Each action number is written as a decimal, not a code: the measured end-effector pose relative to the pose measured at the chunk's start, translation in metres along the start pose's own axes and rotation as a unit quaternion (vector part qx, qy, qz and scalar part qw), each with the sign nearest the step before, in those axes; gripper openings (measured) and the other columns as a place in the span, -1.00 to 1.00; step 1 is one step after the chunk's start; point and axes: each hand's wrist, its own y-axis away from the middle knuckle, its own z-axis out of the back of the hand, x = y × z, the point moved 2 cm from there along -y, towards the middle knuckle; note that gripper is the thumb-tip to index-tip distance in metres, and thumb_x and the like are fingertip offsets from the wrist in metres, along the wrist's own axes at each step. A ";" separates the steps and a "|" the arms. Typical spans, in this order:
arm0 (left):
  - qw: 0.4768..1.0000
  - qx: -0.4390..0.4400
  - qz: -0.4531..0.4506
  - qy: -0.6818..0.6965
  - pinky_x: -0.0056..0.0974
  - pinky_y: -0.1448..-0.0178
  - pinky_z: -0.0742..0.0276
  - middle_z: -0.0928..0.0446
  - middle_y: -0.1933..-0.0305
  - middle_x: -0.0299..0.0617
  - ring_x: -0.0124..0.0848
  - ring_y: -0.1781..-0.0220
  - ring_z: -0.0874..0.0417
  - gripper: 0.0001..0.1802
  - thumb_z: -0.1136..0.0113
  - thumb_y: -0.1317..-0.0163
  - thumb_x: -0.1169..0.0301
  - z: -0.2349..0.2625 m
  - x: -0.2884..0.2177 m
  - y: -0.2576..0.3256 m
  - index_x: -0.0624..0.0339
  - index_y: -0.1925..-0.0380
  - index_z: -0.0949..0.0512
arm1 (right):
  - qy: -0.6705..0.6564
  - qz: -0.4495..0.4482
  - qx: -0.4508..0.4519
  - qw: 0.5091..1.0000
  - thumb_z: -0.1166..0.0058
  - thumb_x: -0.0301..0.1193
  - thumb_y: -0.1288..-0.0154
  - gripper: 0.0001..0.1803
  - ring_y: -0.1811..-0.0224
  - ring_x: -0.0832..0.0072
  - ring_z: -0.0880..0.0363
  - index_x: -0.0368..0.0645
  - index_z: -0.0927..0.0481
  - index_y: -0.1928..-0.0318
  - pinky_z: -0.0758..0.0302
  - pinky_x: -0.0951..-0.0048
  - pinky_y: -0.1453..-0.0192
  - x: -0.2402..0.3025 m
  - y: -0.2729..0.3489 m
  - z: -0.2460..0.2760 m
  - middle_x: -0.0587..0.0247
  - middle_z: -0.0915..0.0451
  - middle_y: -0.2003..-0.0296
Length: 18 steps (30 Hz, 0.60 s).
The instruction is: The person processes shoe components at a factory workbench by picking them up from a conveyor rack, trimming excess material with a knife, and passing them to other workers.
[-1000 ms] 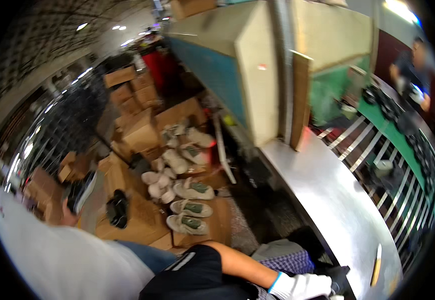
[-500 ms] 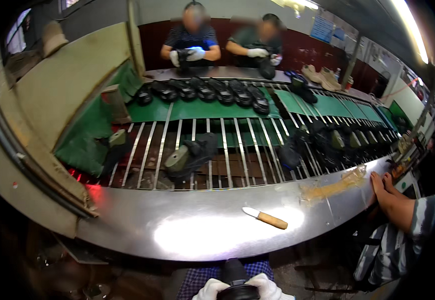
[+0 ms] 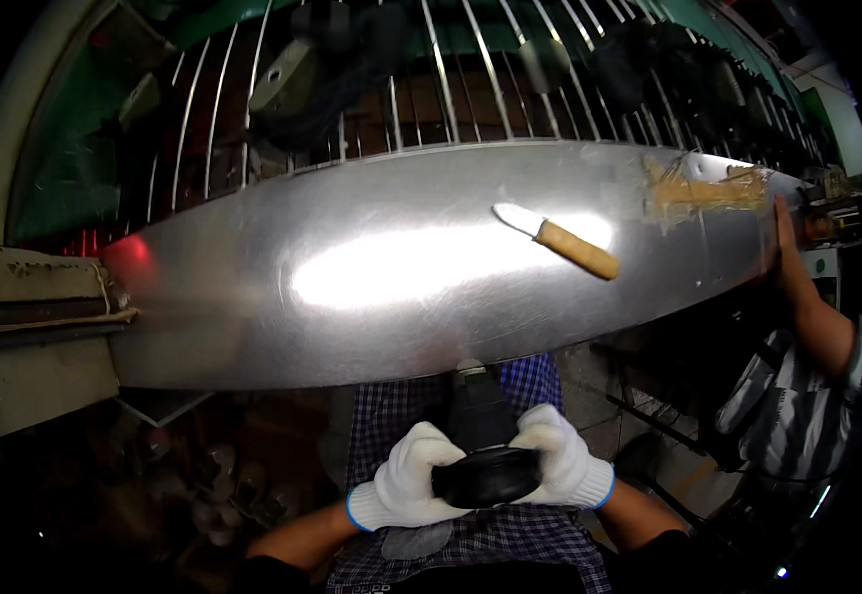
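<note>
Between my two gloved hands is a black shoe (image 3: 485,480), held over my lap just below the bench edge. My left hand (image 3: 413,480) is closed on its left side and my right hand (image 3: 561,460) on its right, thumbs toward the thick rounded black end facing me. The shoe's dark upper stretches away toward the bench, with a small pale tip at its far end. Both gloves are white knit with blue cuffs. A short knife (image 3: 579,249) with a wooden handle lies on the metal bench, beyond my right hand, touched by neither hand.
The metal bench (image 3: 352,346) curves across in front of me. Behind it runs a line of metal rollers (image 3: 438,74) carrying dark shoes with pale lasts (image 3: 277,77). Brown tape (image 3: 703,188) covers part of the bench at right, near another person's arm (image 3: 807,287).
My view has tilted down, so the far workers have left the picture and my forearms now show. Both hands still hold the shoe. The knife stays on the bench.
</note>
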 end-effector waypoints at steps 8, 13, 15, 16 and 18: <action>0.997 0.007 0.046 0.066 -0.22 0.31 -0.47 -0.49 0.23 -0.13 -0.27 0.29 -0.57 -0.32 -0.75 0.00 0.19 0.008 -0.013 0.003 0.18 0.07 -0.45 | 0.002 0.031 -0.015 0.999 -0.75 -0.04 0.16 -0.18 0.19 0.24 -0.61 -0.08 -0.53 -0.03 -0.60 0.23 0.13 0.009 0.006 -0.007 0.19 -0.51 0.17; 0.996 0.019 0.078 0.034 -0.24 0.30 -0.49 -0.44 0.25 -0.16 -0.31 0.30 -0.53 -0.11 -0.81 0.12 0.04 0.007 -0.004 0.002 0.21 0.01 -0.37 | -0.081 -0.007 0.002 0.997 -0.73 0.00 0.11 -0.16 0.23 0.28 -0.58 -0.14 -0.53 -0.07 -0.60 0.25 0.12 -0.007 0.013 -0.007 0.18 -0.51 0.17; 0.990 0.044 0.127 0.037 -0.25 0.27 -0.52 -0.44 0.25 -0.17 -0.33 0.29 -0.52 -0.01 -0.84 0.19 -0.01 0.009 -0.001 0.003 0.22 -0.05 -0.33 | -0.082 -0.052 0.010 0.995 -0.70 0.01 0.07 -0.09 0.22 0.29 -0.56 -0.20 -0.50 -0.17 -0.60 0.24 0.11 -0.008 0.010 -0.005 0.14 -0.52 0.14; 0.983 0.061 0.166 0.044 -0.25 0.26 -0.54 -0.44 0.25 -0.18 -0.33 0.28 -0.53 0.04 -0.85 0.21 -0.04 0.009 -0.001 0.006 0.23 -0.07 -0.32 | -0.064 -0.082 0.014 0.994 -0.69 0.02 0.05 -0.03 0.21 0.30 -0.54 -0.23 -0.46 -0.24 -0.60 0.24 0.11 -0.005 0.008 -0.004 0.11 -0.52 0.10; 0.960 0.109 0.254 0.036 -0.21 0.07 -0.67 -0.44 0.12 -0.11 -0.33 0.16 -0.57 0.25 -0.86 0.26 -0.09 0.016 -0.004 0.006 0.27 -0.29 -0.25 | -0.017 -0.090 0.025 0.995 -0.65 0.00 -0.02 0.21 0.00 0.14 -0.59 -0.29 -0.20 -0.52 -0.65 0.18 -0.08 -0.008 0.006 -0.009 -0.07 -0.51 -0.13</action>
